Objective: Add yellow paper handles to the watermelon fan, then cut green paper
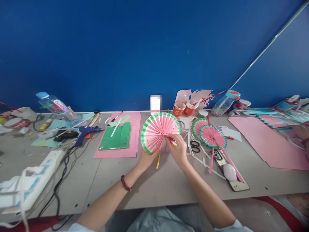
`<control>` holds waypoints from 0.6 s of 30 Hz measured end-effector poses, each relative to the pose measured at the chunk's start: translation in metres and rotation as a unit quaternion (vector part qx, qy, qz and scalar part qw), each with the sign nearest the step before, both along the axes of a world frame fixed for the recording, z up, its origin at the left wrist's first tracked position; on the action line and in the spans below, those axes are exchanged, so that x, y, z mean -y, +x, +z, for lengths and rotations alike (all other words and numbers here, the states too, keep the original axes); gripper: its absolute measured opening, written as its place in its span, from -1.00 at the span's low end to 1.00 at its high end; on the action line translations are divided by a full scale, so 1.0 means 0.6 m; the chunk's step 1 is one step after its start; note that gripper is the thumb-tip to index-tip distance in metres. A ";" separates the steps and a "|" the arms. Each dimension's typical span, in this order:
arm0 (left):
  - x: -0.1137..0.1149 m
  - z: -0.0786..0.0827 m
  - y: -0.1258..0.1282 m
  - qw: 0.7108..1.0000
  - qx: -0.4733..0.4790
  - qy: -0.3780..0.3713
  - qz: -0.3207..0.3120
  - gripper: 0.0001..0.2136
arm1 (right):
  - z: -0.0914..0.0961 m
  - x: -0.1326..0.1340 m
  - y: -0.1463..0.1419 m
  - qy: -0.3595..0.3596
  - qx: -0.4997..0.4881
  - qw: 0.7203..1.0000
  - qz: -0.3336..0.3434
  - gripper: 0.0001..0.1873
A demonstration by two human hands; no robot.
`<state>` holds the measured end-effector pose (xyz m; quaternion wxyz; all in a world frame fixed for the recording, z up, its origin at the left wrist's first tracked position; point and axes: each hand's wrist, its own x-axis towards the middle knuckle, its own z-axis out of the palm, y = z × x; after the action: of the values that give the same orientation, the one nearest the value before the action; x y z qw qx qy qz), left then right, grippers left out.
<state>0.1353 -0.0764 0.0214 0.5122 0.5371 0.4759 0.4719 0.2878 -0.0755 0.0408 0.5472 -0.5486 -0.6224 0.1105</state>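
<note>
A round pleated paper fan [154, 129], pink with a white and green rim like a watermelon slice, is spread open above the table in front of me. My left hand [149, 160] is closed on its lower edge, most fingers hidden behind the paper. At the right of its centre my right hand [177, 149] pinches the folded paper, and a small multicoloured bit shows by the fingers. Below the fan, between my hands, a yellow strip [158, 161] sticks down. Two finished-looking paper fans [213, 137] with pink handles lie to the right, near black scissors [195, 147].
Left are a green paper pack [116, 138] on pink sheets, a blue glue gun [88, 132] and a power strip [43, 180] with cables. Paper cups [179, 109] stand at the back. Right lie a phone [238, 185] and pink sheets [272, 141]; another person's hand [300, 132] shows far right.
</note>
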 end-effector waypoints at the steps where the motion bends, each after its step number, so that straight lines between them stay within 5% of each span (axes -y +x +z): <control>1: -0.004 -0.004 -0.002 1.000 0.015 -0.012 0.006 -0.62 | 0.003 0.000 0.001 0.001 -0.007 1.000 0.000 -0.86; 9: -0.040 -0.019 -0.028 0.994 0.091 -0.043 0.044 -0.53 | -0.011 -0.020 0.037 -0.006 -0.061 0.993 -0.097 -0.75; 18: -0.049 -0.013 -0.039 0.992 0.107 -0.038 0.058 -0.44 | -0.026 -0.036 0.051 -0.175 -0.191 0.966 0.027 -0.70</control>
<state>0.1122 -0.0472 0.0139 0.5520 0.4351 0.4664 0.5371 0.3185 -0.0538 0.0252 0.5482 -0.5876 -0.4921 0.3347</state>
